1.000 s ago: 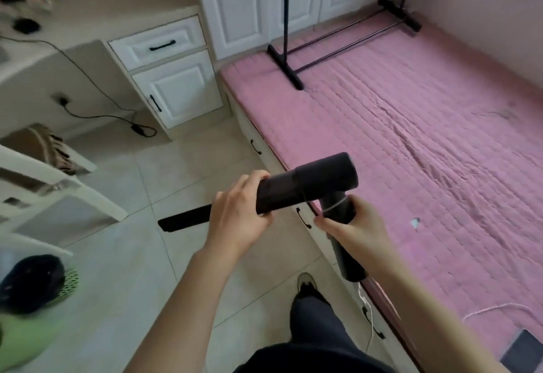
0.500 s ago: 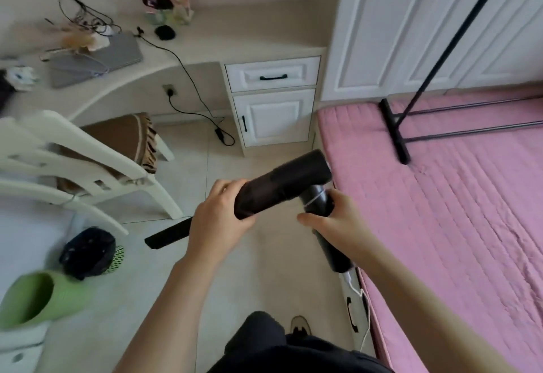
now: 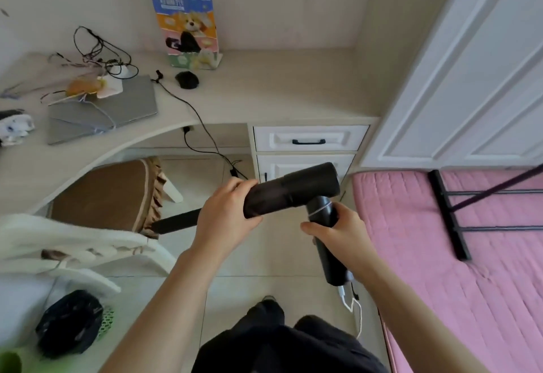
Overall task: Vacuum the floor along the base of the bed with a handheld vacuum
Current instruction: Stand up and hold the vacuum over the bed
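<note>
I hold a black handheld vacuum in mid-air above the tiled floor. My left hand grips the front of its barrel, where the flat black nozzle sticks out to the left. My right hand grips the handle below the barrel. A white cord hangs from the handle's bottom end. The bed with its pink quilted cover runs along the right side, its base partly hidden by my right arm.
A black clothes-rack foot lies on the bed. A white drawer cabinet and desk stand ahead, with a black cable trailing to the floor. A white chair with a brown cushion and a black bag sit at left.
My view has swung left from the bed toward the desk and chair. Both hands keep the same grips on the vacuum, which stays level in front of me.
</note>
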Demonstrator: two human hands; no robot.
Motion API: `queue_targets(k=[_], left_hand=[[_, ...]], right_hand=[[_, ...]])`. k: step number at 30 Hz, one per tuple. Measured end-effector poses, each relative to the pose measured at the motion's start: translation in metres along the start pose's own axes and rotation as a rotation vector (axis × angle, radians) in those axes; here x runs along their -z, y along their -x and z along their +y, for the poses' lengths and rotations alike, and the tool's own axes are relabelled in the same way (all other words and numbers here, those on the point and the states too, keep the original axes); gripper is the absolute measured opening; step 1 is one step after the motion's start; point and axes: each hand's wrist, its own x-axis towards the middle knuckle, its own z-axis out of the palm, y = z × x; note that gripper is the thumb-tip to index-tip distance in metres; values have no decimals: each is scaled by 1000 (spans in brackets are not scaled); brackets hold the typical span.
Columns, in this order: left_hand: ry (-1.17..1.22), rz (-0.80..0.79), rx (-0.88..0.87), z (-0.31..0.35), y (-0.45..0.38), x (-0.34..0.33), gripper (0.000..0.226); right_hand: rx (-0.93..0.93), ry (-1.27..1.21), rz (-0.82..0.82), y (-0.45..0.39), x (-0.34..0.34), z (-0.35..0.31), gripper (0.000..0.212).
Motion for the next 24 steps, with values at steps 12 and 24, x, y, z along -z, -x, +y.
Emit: queue_targets(k=[12, 24], left_hand=[[-97, 9, -87, 16, -257, -56, 75], [-265, 24, -37, 20, -475, -127, 58]], right_hand=[[-103, -76, 74, -233, 60, -48, 32], [-105, 86, 26, -465, 102, -84, 40]])
